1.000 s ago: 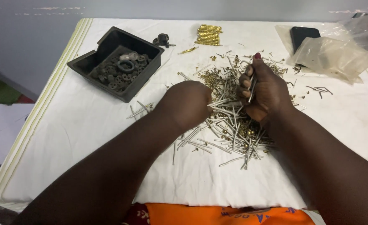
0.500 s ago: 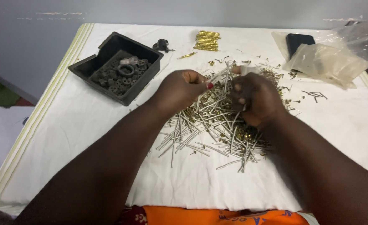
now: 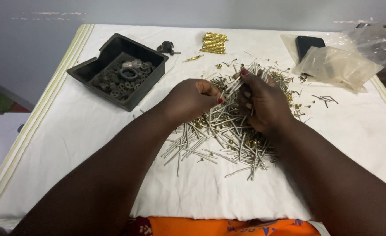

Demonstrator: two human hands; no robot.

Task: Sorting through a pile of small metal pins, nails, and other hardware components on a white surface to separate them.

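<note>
Head view shows the right hand [image 3: 263, 102] clamped on a bundle of nails [image 3: 239, 81], the left hand [image 3: 193, 98] pinching one nail beside it. Most nails lie in the pile [image 3: 219, 142] on the tabletop [image 3: 70, 144], still unsorted.

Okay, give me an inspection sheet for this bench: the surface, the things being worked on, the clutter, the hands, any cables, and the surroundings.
Surface: table under a white cloth, striped along its left edge.
Job's things: pile of silver pins mixed with small brass pieces, mid-table.
Clutter: black tray of dark rings; stack of brass pins; small black fitting; clear plastic bags; dark phone under them.
Hands: left hand pinches a pin; right hand holds a bundle of pins in its grip.
Cables: nothing seen.
Surroundings: grey wall behind; orange garment at the near edge.
</note>
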